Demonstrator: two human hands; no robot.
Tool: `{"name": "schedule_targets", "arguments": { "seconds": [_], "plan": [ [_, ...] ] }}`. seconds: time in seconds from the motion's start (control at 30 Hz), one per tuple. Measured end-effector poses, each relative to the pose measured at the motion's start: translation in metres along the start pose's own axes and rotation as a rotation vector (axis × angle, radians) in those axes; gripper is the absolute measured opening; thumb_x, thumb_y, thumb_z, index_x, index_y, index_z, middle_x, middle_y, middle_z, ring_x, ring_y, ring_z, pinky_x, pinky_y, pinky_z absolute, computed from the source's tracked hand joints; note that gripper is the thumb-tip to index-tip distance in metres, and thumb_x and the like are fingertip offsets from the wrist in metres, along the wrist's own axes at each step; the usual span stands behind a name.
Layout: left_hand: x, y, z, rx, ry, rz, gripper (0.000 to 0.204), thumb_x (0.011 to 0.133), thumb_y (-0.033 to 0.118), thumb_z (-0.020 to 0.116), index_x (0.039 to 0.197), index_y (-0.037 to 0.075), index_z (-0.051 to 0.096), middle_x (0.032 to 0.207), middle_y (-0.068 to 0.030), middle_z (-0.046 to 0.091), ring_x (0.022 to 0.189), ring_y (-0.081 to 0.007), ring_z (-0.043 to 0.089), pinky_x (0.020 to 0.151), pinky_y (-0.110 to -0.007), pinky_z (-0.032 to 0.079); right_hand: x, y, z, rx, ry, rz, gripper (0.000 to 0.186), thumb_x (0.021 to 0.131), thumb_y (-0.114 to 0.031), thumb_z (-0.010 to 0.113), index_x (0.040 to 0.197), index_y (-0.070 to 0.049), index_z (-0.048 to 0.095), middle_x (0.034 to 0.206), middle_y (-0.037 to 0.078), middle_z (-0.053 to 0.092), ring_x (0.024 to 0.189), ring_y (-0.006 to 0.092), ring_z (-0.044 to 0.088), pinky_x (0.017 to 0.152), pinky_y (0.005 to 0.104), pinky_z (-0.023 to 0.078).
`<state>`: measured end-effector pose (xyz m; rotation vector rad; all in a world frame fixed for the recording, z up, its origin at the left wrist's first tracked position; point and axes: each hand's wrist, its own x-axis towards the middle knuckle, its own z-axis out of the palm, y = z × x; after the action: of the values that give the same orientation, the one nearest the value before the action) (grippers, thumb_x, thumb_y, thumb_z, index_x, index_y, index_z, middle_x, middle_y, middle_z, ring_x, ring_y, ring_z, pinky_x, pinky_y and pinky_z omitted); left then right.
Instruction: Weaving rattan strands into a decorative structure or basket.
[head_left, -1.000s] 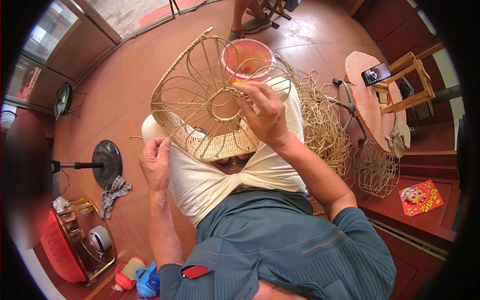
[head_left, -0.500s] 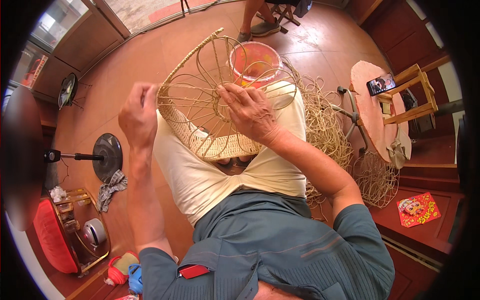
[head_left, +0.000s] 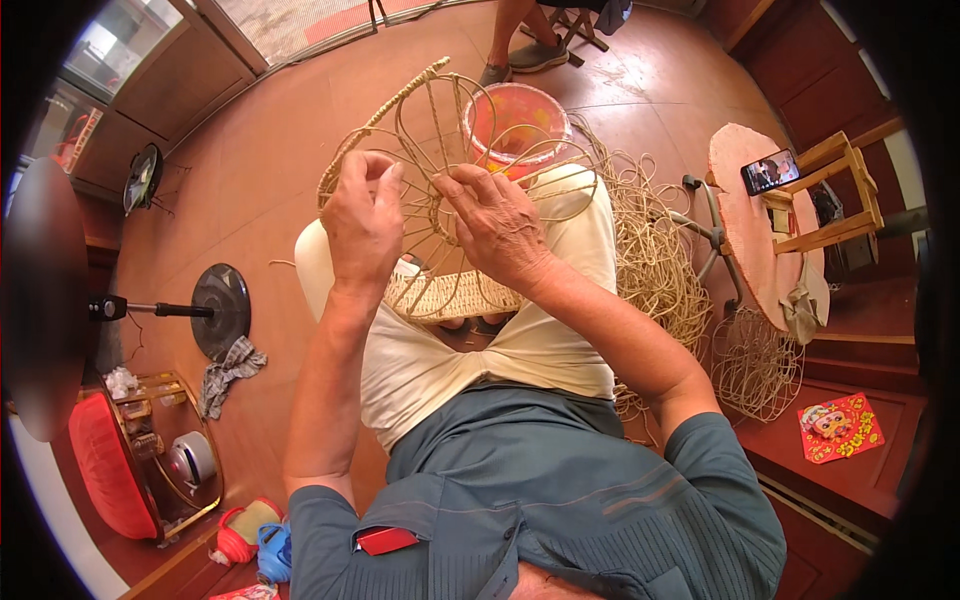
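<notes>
A half-woven wicker basket (head_left: 455,298) rests between my knees. Its band is tightly woven, and loose looping strands spread from its middle. My right hand (head_left: 502,228) is closed in a pinch on strands at the basket's middle. To its left, my left hand (head_left: 365,225) is held over the basket's left side with its fingers curled and thumb against them. Whatever those fingers hold, if anything, is too small to make out. Part of the basket's left wall is hidden behind this hand.
A red bucket (head_left: 516,125) stands just beyond the basket. To the right lies a big tangle of strands (head_left: 650,235), beside a round pink-topped table (head_left: 745,230) bearing a phone (head_left: 770,172). At left are a fan (head_left: 220,312) and a red-cushioned seat (head_left: 110,455). Another person's shoe (head_left: 537,56) shows far off.
My left hand has moved right, from outside the basket's left edge to over it, near my right hand. The right hand stays pinched at the basket's middle.
</notes>
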<state>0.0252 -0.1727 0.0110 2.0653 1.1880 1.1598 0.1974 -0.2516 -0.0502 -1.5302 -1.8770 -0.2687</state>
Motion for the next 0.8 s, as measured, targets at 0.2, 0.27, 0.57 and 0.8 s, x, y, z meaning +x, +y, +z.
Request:
{"name": "schedule_targets", "arguments": {
  "seconds": [0.2, 0.27, 0.57, 0.8],
  "plan": [
    [0.023, 0.006, 0.022, -0.199, -0.122, -0.280, 0.018, 0.107, 0.011, 0.069, 0.111, -0.002, 0.057, 0.095, -0.0119, 0.069, 0.056, -0.0139, 0.065, 0.050, -0.031, 0.052, -0.001, -0.002, 0.003, 0.018, 0.034, 0.011, 0.060, 0.080, -0.006, 0.074, 0.139, -0.013, 0.063, 0.129, 0.007, 0.061, 0.100, 0.0278, 0.064, 0.085, 0.0423, 0.053],
    [0.025, 0.002, 0.024, -0.236, -0.191, -0.293, 0.019, 0.105, 0.010, 0.071, 0.108, -0.001, 0.056, 0.092, -0.0103, 0.068, 0.056, -0.0136, 0.064, 0.049, -0.031, 0.052, 0.000, -0.001, 0.003, 0.008, 0.035, 0.008, 0.060, 0.081, -0.006, 0.073, 0.139, -0.013, 0.063, 0.129, 0.007, 0.061, 0.100, 0.0278, 0.064, 0.085, 0.0426, 0.053],
    [-0.039, -0.010, 0.028, -0.849, -0.074, -0.386, 0.016, 0.109, 0.014, 0.070, 0.114, 0.007, 0.056, 0.087, -0.0029, 0.068, 0.057, -0.0034, 0.052, 0.046, -0.020, 0.039, 0.001, 0.000, 0.004, 0.054, 0.086, 0.002, 0.051, 0.084, -0.009, 0.074, 0.134, -0.014, 0.067, 0.124, 0.006, 0.063, 0.098, 0.0274, 0.066, 0.082, 0.0425, 0.055],
    [-0.105, -0.018, -0.014, -0.919, -0.079, -0.565, 0.026, 0.112, 0.015, 0.064, 0.134, 0.005, 0.053, 0.085, 0.0003, 0.065, 0.060, -0.0025, 0.050, 0.051, -0.017, 0.037, 0.014, -0.002, -0.002, 0.091, 0.092, 0.032, 0.022, 0.091, -0.022, 0.078, 0.111, -0.014, 0.072, 0.109, 0.005, 0.063, 0.088, 0.0274, 0.067, 0.077, 0.0419, 0.055]
  ]
}}
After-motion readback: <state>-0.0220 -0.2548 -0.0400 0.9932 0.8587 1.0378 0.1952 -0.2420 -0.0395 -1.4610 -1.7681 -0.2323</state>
